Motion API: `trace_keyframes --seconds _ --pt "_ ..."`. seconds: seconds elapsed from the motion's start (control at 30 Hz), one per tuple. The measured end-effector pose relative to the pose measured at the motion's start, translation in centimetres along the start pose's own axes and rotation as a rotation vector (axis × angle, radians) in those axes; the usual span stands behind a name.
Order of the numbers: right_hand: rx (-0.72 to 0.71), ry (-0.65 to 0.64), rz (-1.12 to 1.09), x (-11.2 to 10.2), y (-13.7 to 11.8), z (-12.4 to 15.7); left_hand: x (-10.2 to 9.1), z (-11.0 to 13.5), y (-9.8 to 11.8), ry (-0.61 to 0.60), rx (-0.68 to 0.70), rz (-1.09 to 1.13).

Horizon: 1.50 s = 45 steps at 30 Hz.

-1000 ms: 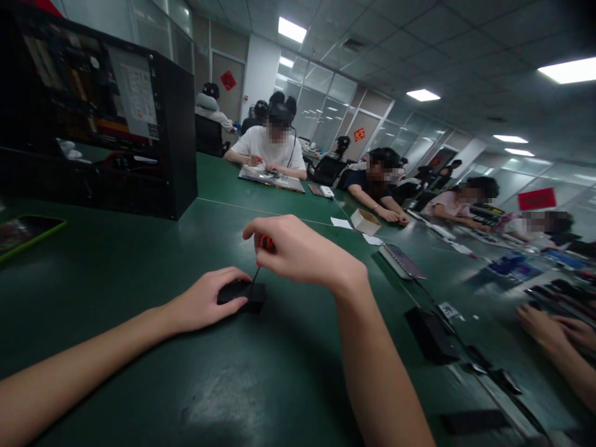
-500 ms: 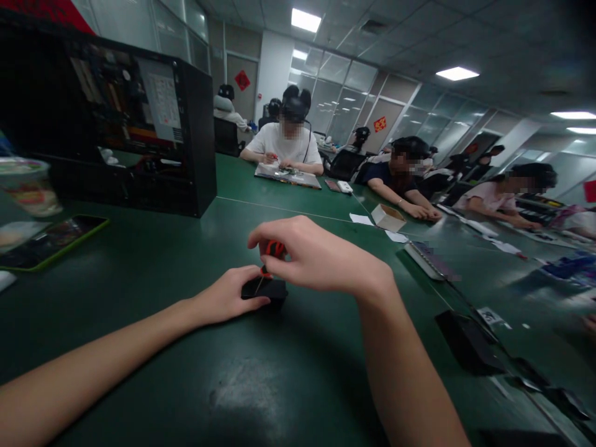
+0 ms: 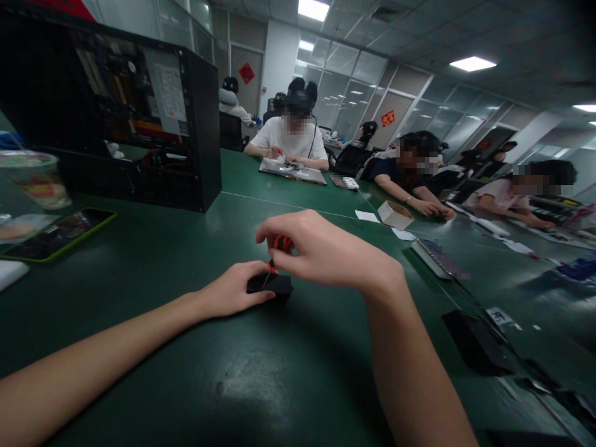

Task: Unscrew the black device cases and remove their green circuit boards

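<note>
My left hand [image 3: 236, 288] rests on a small black device [image 3: 270, 285] lying on the green table [image 3: 139, 261], its fingers curled over the device's near side and holding it down. My right hand [image 3: 321, 251] is closed around a small screwdriver with a red and black handle [image 3: 281, 243]. Its thin shaft points down onto the top of the black device. The tip is hidden between my hands.
An open black computer case [image 3: 116, 112] stands at the back left. A phone in a green case [image 3: 60, 233] and a plastic cup [image 3: 35, 180] lie at the left. Several people sit at work along the table's far side. Flat black parts [image 3: 475, 341] lie at the right.
The view has swung left and down a little, bringing the cup and phone into sight. My hands keep their grip on the device and the screwdriver, which has lowered toward the device.
</note>
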State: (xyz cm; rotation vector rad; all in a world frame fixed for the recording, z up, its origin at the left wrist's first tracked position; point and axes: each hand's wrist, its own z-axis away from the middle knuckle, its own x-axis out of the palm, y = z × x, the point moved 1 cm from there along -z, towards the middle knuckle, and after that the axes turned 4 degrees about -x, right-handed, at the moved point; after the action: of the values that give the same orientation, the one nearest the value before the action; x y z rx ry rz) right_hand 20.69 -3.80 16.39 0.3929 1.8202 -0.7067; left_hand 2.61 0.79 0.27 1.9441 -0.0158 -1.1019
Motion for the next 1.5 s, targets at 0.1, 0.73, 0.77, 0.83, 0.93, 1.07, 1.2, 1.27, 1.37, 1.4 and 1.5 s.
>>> trace_keyframes --seconds 0.1,0.73,0.77,0.83,0.93,1.07,1.2,1.27,1.37,1.4,1.5 --pt "0.005 0.002 0.003 0.0 0.0 0.1 0.1 0.0 -0.2 0.000 0.001 0.004" --pt "-0.086 -0.052 -0.048 0.5 -1.1 -0.2 0.2 0.1 0.0 0.027 0.022 0.088" --pt "-0.077 -0.050 -0.044 0.4 -1.2 -0.1 0.1 0.1 0.0 0.026 0.021 0.088" --pt "-0.010 -0.037 0.003 0.4 -1.2 -0.1 0.1 0.0 0.0 0.022 0.029 0.080" --pt "0.086 -0.012 0.066 0.4 -1.0 -0.1 0.0 0.0 0.2 0.020 0.036 0.057" --pt "-0.031 -0.045 0.000 0.5 -1.0 -0.1 0.1 0.0 0.1 0.010 0.000 0.056" --pt "0.019 -0.029 0.060 0.5 -1.3 -0.1 0.1 0.1 -0.1 0.025 0.017 0.038" --pt "0.079 -0.010 0.097 0.5 -1.3 -0.2 0.1 0.1 0.0 0.015 0.017 0.035" --pt "0.031 -0.026 0.068 0.5 -1.3 -0.1 0.0 0.1 0.0 0.003 0.000 0.042" --pt "0.005 -0.035 0.054 0.4 -1.3 0.0 0.0 0.1 0.0 0.002 -0.003 0.046" --pt "0.019 -0.040 0.065 0.3 -1.3 0.2 -0.1 0.1 0.0 -0.001 0.010 0.045"
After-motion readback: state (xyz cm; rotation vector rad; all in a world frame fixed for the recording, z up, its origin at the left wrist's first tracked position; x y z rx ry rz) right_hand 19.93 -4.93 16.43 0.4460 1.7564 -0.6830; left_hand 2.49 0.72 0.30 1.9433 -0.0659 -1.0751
